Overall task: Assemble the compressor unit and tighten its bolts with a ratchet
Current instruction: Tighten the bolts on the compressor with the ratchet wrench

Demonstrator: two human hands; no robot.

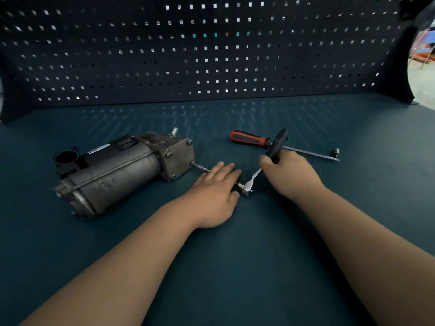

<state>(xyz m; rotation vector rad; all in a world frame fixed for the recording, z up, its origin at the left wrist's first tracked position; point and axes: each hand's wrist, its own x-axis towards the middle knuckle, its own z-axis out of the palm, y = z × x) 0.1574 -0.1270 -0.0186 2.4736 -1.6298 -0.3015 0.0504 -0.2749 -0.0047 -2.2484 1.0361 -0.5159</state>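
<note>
The grey metal compressor [117,170] lies on its side at the left of the bench, its square end plate facing right. A bolt [200,166] sticks out of that plate's lower right corner. A ratchet [263,168] with a black handle reaches toward it through an extension bar. My right hand [289,175] grips the ratchet handle, which points up and away. My left hand [216,194] lies over the extension bar between the ratchet head and the bolt, with its fingers curled down around the bar. The bar itself is mostly hidden under that hand.
A screwdriver [254,140] with an orange and black handle lies behind the ratchet, its long shaft running right. A small loose socket [336,151] sits by its tip. A dark pegboard wall [211,55] closes the back of the teal bench mat [235,267].
</note>
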